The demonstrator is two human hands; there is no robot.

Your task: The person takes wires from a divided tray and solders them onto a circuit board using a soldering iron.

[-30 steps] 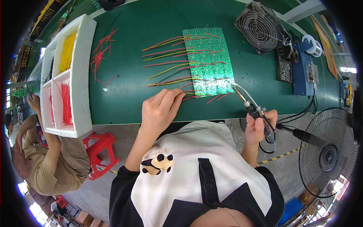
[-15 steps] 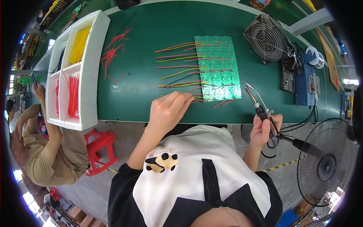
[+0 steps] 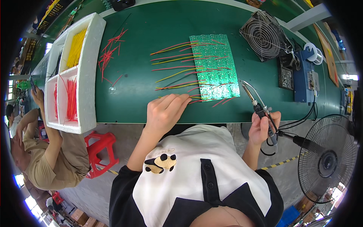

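Observation:
Near the table's front edge, my left hand [image 3: 165,110] has its fingers pinched on a yellow wire [image 3: 194,97], which shows at both sides of the fingers by the board's lower left corner. The green circuit board panel [image 3: 217,64] lies flat, with red, yellow and black wires [image 3: 174,58] reaching out from its left edge. Shorter red wires lie across the panel. My right hand [image 3: 261,126] is closed round a soldering iron [image 3: 259,109] with a thin curved metal tube fixed alongside. Its tip points up and left, just right of the panel and apart from it.
A white foam box [image 3: 90,72] of yellow, red and black wires stands at left, with loose red wires [image 3: 108,55] beside it. At right are a square fan [image 3: 261,37], a blue soldering unit [image 3: 302,83] with a solder spool and a round fan [image 3: 327,162]. Another person [image 3: 56,159] sits at left.
The view has shifted slightly, so the panel and foam box appear a little farther left. Both hands keep their grips, and the iron's tip stays beside the panel.

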